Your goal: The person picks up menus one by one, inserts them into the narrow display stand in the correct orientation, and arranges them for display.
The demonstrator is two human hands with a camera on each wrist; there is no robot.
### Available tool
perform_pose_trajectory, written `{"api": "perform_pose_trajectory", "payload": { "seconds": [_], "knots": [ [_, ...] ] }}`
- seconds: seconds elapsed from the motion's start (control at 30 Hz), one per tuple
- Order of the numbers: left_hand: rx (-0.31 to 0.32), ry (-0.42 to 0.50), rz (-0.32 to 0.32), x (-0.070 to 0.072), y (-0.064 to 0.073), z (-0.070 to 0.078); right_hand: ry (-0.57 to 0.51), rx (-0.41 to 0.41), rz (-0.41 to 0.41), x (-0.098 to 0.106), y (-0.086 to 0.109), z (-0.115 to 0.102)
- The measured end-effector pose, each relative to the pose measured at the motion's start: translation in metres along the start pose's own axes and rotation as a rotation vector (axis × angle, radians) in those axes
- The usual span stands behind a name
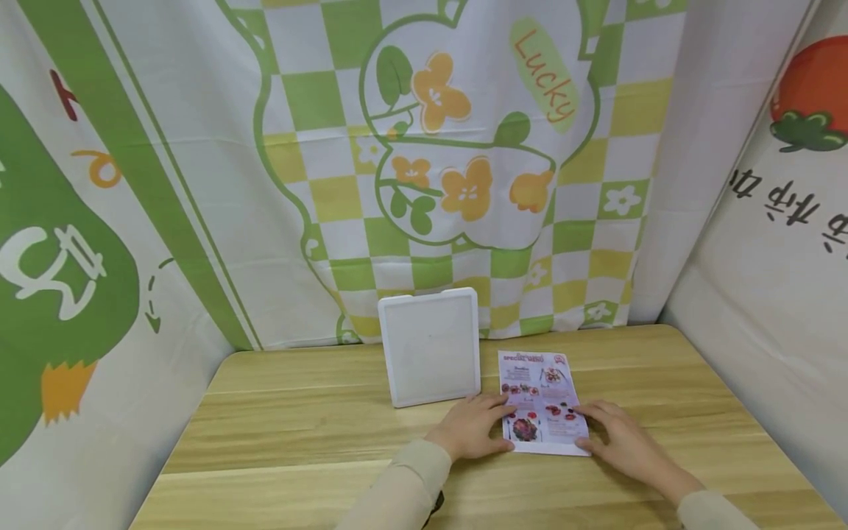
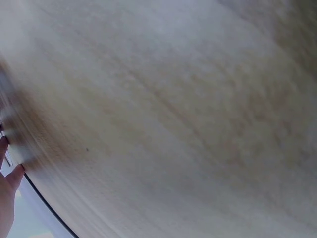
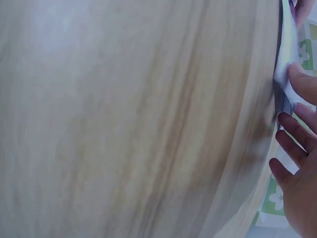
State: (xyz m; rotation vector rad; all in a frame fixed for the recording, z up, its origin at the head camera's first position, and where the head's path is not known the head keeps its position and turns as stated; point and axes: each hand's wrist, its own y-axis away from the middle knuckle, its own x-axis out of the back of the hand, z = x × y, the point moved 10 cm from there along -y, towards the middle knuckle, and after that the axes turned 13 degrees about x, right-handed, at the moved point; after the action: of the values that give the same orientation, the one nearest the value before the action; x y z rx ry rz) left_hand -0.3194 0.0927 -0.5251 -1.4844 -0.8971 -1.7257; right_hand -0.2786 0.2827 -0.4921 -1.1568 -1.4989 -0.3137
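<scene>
Flanking a white rectangular paper menu, printed with red and dark food pictures, right of the lower centre of the frame, with a bare left hand at its left edge and a bare right hand at its right edge. Touching both sides with relaxed, loosely spread fingers, clenched round nothing; likely placed opposite each other to steady the menu while leaving most print uncovered. Lying face up, heading toward the top of the frame, so probably oriented for reading from the near side. Cannot tell from the wrist views about any fingertip beneath the paper. Showing, just left of the menu, a white rectangular board with a raised rim, stood up and tilted back, perhaps for balance, with any support hidden. Supporting everything on a pale wood-grained tabletop, before a green, yellow and white checked cloth hanging in the upper middle.
</scene>
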Motion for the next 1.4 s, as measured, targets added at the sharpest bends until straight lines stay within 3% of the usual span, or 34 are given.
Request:
{"api": "perform_pose_trajectory", "payload": {
  "seconds": [0.17, 0.43, 0.63, 0.8, 0.9, 1.07, 1.4],
  "knots": [
    [0.006, 0.019, -0.010, 0.000, 0.000, 0.000, -0.090, -0.094, 0.060, 0.000, -0.001, 0.005],
    [0.028, 0.029, 0.017, 0.000, 0.000, 0.000, -0.194, -0.361, 0.165, -0.004, 0.000, 0.021],
    [0.121, 0.098, 0.077, 0.004, 0.000, -0.006, -0.261, -0.462, 0.194, -0.009, 0.002, 0.027],
    [0.234, 0.213, 0.135, 0.013, 0.001, -0.014, -0.306, -0.508, 0.211, -0.011, 0.005, 0.031],
    [0.284, 0.216, 0.139, 0.016, 0.002, -0.014, -0.325, -0.520, 0.227, -0.010, 0.006, 0.031],
    [0.317, 0.221, 0.165, 0.015, 0.001, -0.008, -0.364, -0.529, 0.259, -0.005, 0.008, 0.029],
    [0.370, 0.442, 0.298, 0.027, 0.003, -0.010, -0.314, -0.511, 0.330, 0.007, 0.015, 0.026]
  ]
}}
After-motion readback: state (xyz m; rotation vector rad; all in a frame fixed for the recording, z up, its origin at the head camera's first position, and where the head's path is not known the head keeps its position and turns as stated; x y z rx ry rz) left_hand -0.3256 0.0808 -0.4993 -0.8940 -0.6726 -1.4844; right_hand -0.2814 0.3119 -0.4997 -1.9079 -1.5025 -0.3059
